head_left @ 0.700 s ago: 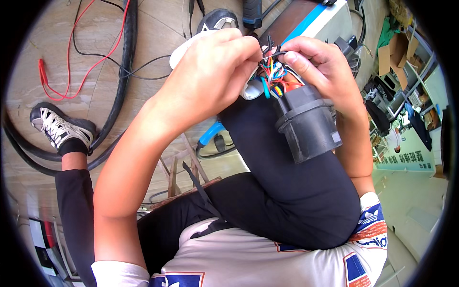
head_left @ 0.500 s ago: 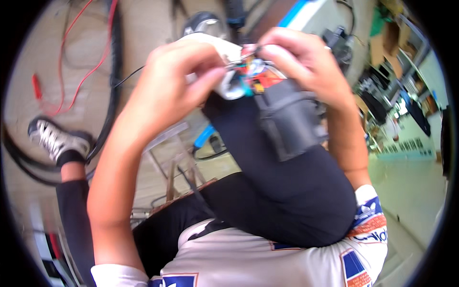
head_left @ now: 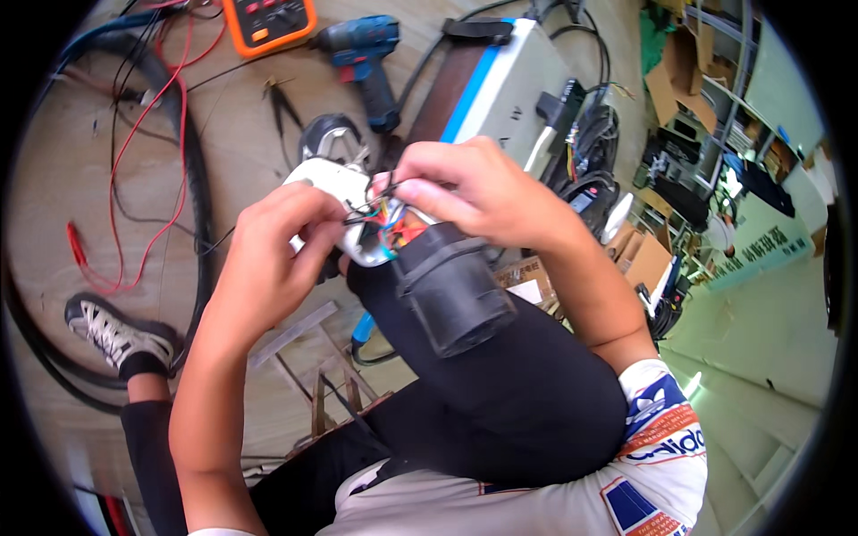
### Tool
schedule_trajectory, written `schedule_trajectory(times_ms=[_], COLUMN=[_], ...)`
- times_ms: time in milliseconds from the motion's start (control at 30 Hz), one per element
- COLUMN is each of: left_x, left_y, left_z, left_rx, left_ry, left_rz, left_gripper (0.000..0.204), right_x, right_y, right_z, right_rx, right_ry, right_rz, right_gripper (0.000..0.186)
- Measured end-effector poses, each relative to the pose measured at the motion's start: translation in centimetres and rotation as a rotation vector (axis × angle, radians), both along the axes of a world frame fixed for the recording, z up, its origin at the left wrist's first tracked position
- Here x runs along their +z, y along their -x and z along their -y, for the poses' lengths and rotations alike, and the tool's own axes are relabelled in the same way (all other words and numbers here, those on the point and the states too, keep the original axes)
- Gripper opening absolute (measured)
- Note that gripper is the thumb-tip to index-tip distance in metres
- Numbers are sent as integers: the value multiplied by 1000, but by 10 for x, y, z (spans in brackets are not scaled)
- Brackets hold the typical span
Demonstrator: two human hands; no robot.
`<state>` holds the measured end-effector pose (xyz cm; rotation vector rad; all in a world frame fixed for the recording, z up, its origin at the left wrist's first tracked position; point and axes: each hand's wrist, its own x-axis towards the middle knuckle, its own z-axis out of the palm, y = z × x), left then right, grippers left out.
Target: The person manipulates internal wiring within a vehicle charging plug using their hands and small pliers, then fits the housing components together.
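Observation:
A black ribbed cylindrical plug body (head_left: 456,299) lies across my raised thigh, its open end facing away from me. Out of that end comes a bunch of thin coloured wires (head_left: 391,219), red, blue, yellow and green among them. A white plastic shell (head_left: 329,179) sits just beyond, partly behind my fingers. My left hand (head_left: 284,248) pinches a thin black wire (head_left: 359,217) at the left of the bunch. Opposite it, my right hand (head_left: 474,192) has thumb and forefinger closed on a dark wire end (head_left: 386,188). The two fingertips are a short way apart.
On the floor ahead lie a blue cordless drill (head_left: 365,67), an orange multimeter (head_left: 268,22) and red test leads (head_left: 134,196). A white case (head_left: 505,85) with a blue stripe stands beyond my right hand, beside coiled black cables (head_left: 594,143). A thick black cable (head_left: 201,179) curves at left.
The view has shifted, so more floor with the drill and multimeter shows at the top. Both hands stay at the wires, pinching; the plug body still rests on my thigh.

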<state>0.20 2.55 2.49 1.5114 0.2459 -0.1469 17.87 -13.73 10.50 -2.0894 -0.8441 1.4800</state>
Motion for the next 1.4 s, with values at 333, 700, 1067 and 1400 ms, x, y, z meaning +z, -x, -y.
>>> schedule_trajectory(times_ms=[333, 700, 1067, 1400], left_x=[-17, -22, -30, -33], left_y=[10, 16, 18, 15], left_z=[10, 22, 26, 24], left_rx=[27, 108, 143, 135], left_ry=[56, 47, 20, 43], left_rz=[123, 131, 203, 223], left_gripper=[7, 7, 8, 10], right_x=[-1, -8, -6, -14], right_y=[1, 3, 3, 3], right_z=[1, 4, -2, 5], right_rx=[48, 73, 106, 79], right_ry=[20, -51, -28, -44], right_rz=[-32, 17, 15, 9], right_gripper=[14, 12, 11, 13])
